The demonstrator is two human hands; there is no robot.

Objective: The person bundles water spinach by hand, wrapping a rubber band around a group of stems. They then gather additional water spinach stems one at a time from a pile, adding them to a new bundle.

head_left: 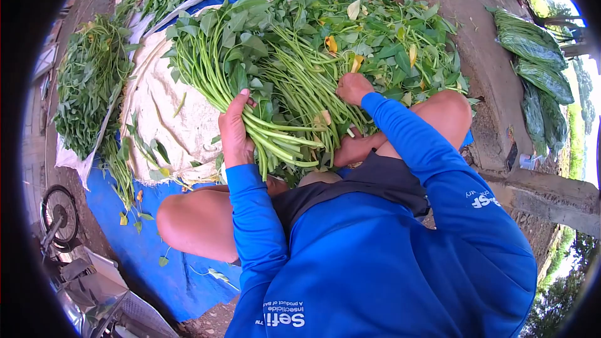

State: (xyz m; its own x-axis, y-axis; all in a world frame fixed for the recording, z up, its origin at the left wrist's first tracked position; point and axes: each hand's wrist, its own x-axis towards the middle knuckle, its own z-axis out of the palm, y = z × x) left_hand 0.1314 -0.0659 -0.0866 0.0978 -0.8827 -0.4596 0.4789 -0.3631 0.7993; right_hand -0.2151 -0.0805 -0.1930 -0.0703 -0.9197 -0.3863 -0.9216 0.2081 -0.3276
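Note:
In my left hand (235, 133) is a thick bunch of water spinach (206, 66), its cut stem ends pointing right and its leaves fanning out toward the top. The thumb lies over the stems. My right hand (354, 89) is curled closed above the loose water spinach stems (307, 81) just right of the bunch; what its fingers hold, if anything, is hidden. Around that hand spreads a big heap of loose leafy greens (400, 44) with some yellowed leaves. A bare foot (354, 149) shows below the right hand, between my bent knees.
A pale sack cloth (166, 112) lies left of the bunch over a blue tarp (125, 206). More bundled greens (94, 87) lie at the far left. Plastic-wrapped green bundles (532, 56) stand at the right by a concrete ledge (544, 200). A wheel (59, 216) is at lower left.

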